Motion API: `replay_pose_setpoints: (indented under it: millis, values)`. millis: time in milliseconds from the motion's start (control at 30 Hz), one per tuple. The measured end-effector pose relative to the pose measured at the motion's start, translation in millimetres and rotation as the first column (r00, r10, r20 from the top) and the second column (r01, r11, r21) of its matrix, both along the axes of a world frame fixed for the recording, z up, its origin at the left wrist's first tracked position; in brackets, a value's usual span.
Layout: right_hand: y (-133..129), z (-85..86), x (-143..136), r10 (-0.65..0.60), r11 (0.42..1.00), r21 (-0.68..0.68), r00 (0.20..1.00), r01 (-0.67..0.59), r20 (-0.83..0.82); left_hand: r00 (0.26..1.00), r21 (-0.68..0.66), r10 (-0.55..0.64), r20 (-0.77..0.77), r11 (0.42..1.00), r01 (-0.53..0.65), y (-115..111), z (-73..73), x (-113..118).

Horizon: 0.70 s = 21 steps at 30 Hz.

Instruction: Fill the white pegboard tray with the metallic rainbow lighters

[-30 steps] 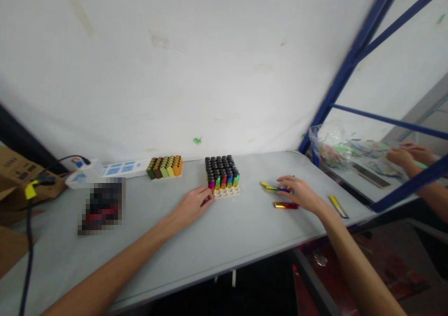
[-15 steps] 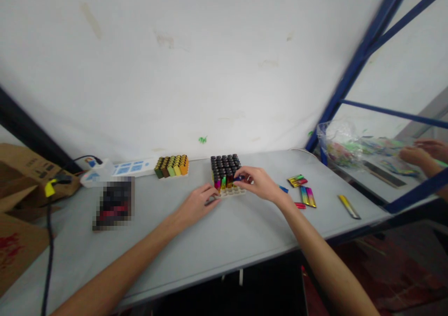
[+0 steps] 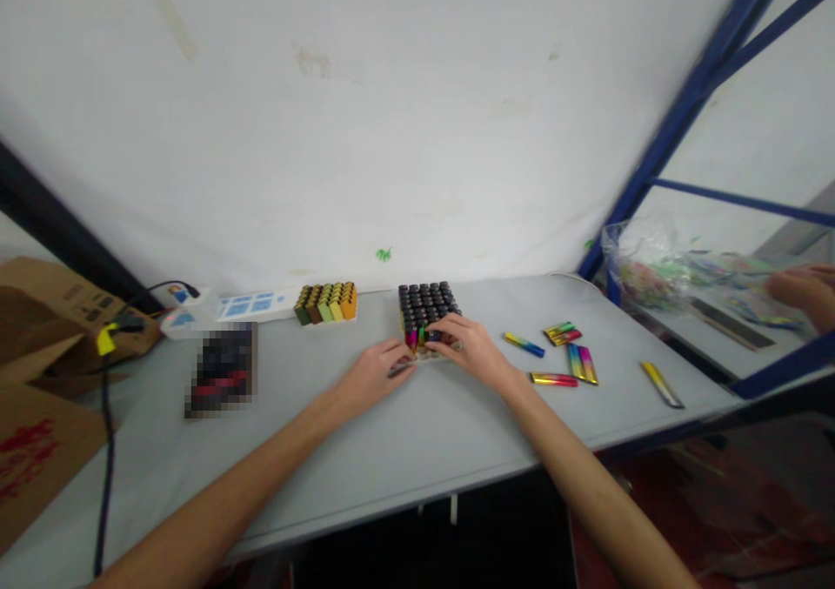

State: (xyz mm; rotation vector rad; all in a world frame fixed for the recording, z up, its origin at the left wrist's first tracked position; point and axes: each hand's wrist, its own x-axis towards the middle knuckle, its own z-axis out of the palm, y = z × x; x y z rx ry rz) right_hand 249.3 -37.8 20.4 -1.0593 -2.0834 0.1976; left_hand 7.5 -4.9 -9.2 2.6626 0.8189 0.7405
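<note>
Head view: your right hand [image 3: 470, 350], over the loose shiny pieces [image 3: 554, 380] a second earlier, is now at the block of black-topped lighters [image 3: 427, 297]; the work, by judgement, centres on filling the front of the tray [image 3: 427, 358]. Its fingertips appear closed on a dark-topped lighter [image 3: 434, 336] there. Your left hand [image 3: 375, 373] rests at the tray's front left corner; you cannot tell whether it grips anything. Against half a second earlier, your hands lie closer together and the yellow-blue piece [image 3: 524, 344] shows uncovered.
</note>
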Motion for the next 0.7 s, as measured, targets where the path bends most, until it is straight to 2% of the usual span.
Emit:
replay_pose_setpoints:
  millis: [167, 267, 433, 700]
  values:
    - [-1, -6.4, -1, -0.035, 0.996, -0.081, 0.992, 0.026, -0.119, 1.0, 0.013, -0.001, -0.007, 1.0, 0.001, 2, -3.4, -1]
    - [-4, -4.2, -6, -0.018, 0.999, -0.044, 0.996, 0.014, -0.086, 1.0, 0.013, -0.016, 0.004, 1.0, 0.016, 2, -3.6, -1]
    - [-8, 1.0, -9, 0.085, 0.995, 0.048, 0.996, -0.084, -0.034, 1.0, 0.015, -0.022, 0.014, 1.0, 0.022, 3, -4.6, -1]
    - [-6, 3.1, -4, 0.077, 0.995, 0.066, 0.995, -0.072, -0.065, 1.0, 0.016, -0.019, 0.002, 1.0, 0.019, 5, -3.6, -2]
